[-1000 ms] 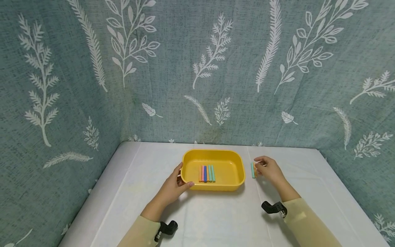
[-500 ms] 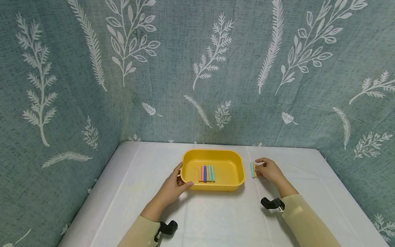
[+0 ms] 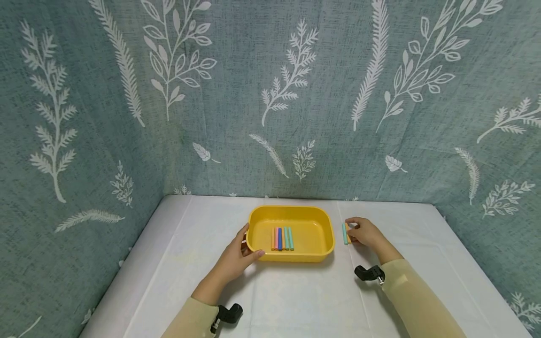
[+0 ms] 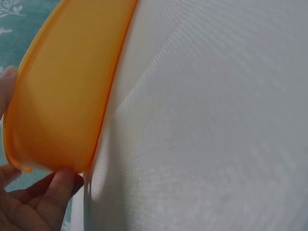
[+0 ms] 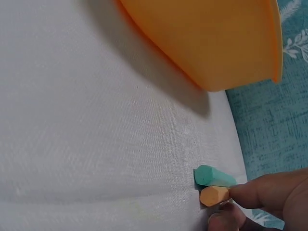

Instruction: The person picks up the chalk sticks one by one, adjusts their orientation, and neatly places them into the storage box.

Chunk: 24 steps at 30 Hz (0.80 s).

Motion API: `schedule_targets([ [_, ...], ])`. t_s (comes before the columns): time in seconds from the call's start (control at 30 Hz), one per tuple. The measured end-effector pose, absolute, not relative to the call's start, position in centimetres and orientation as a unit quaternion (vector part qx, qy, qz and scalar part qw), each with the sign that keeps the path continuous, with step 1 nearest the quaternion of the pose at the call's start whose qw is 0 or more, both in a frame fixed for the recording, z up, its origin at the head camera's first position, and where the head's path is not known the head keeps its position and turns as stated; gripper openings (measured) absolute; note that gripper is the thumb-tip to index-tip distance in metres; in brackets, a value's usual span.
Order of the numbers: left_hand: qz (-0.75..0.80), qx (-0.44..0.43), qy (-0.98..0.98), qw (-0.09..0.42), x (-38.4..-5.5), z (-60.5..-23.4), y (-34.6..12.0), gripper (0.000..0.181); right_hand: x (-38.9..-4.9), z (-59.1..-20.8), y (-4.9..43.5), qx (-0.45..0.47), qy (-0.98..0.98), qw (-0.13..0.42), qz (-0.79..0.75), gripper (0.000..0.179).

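My left hand [image 3: 236, 256] grips the left end of a yellow tray [image 3: 314, 257], the thumb over its front rim and the other fingers around the side. Inside the tray a row of several chalk sticks lies side by side, including a pink chalk stick [image 3: 276, 238] and a blue chalk stick [image 3: 280, 239]. To the right of the tray, my right hand [image 3: 367, 234] pinches an orange chalk stick [image 5: 214, 196] between thumb and fingers, down at the cloth. Right alongside it on the table lies a green chalk stick [image 5: 209, 175].
A white cloth [image 3: 296, 300] covers the table. Behind and at both sides hangs a teal curtain [image 3: 236, 117] with white leaf prints, meeting the table's back edge. Each wrist carries a black camera mount [image 3: 230, 313].
My right hand has shifted slightly left, and the orange chalk stick shows more plainly beside the green one. My left hand and the tray keep their places.
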<state>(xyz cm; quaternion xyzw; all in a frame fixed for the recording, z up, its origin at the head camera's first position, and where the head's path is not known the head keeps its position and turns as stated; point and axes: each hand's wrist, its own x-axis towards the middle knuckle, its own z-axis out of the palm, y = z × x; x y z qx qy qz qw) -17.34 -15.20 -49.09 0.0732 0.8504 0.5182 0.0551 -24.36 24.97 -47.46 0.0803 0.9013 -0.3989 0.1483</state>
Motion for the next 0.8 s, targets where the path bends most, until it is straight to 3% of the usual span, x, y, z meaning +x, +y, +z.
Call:
schedule_targets([
  [0.47,0.521,0.086,0.848,0.055,-17.0,-49.2,-15.7,0.097,-24.2,-46.9,24.6,0.106,0.905,0.176,-0.372,0.056],
  [0.8,0.525,0.084,0.845,0.058,-16.7,-49.0,-16.0,0.098,-23.3,-46.6,24.1,0.115,0.914,0.154,-0.356,0.055],
])
